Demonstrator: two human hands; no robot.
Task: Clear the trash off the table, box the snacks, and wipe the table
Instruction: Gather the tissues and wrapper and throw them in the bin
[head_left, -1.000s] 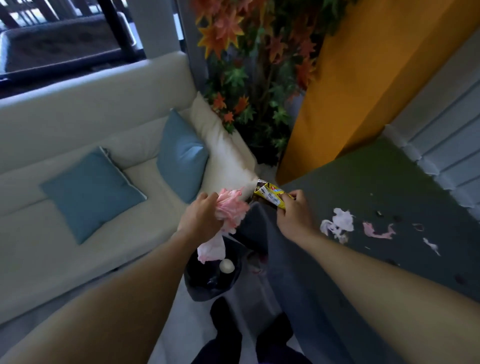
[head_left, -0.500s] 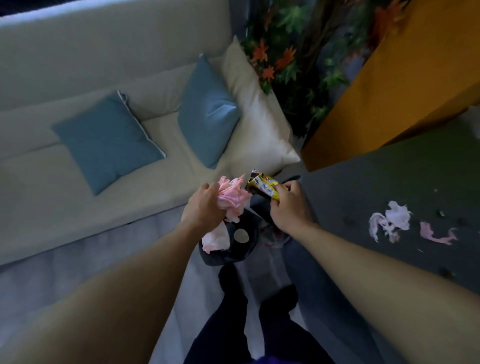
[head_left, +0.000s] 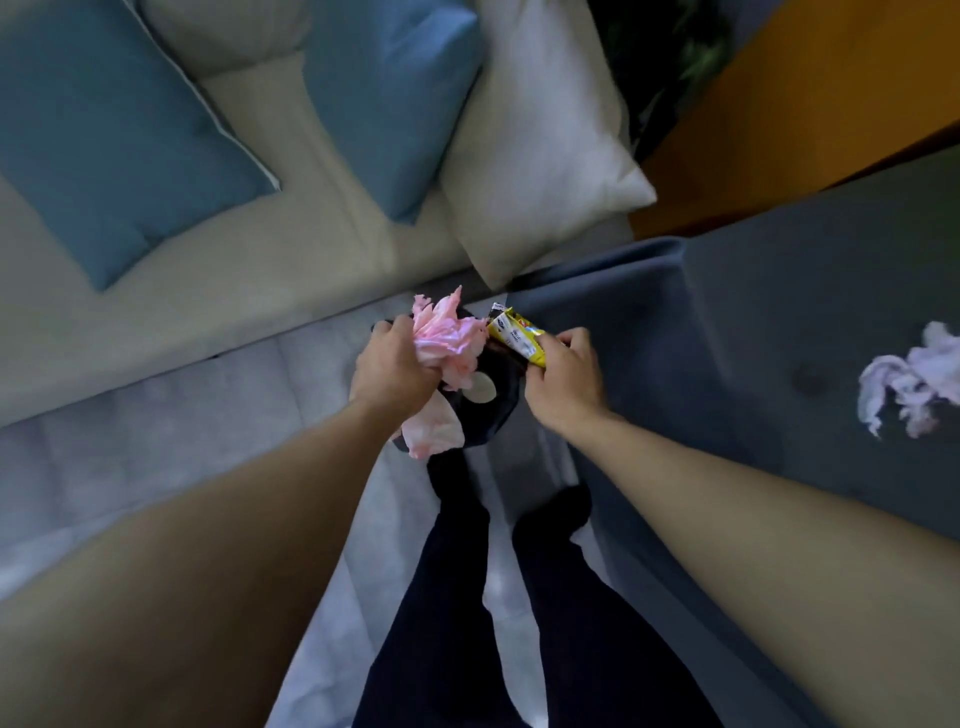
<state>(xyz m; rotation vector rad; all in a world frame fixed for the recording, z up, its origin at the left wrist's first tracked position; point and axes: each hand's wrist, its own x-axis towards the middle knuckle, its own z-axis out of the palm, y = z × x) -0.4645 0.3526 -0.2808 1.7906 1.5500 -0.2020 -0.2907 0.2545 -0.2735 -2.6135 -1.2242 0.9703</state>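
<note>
Beside the pale sofa (head_left: 311, 249), the left hand (head_left: 395, 371) is clutching crumpled pink tissue (head_left: 449, 345) and the right hand (head_left: 563, 382) is pinching a yellow wrapper (head_left: 517, 338) over the dark bin (head_left: 493, 418) at twelve o'clock from the legs (head_left: 519, 597), so trash-clearing is likely calling for dropping both.

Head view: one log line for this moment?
left hand: grips pink tissue wad | right hand: grips yellow packet | both above black bin | white tissue scraps on table
</note>
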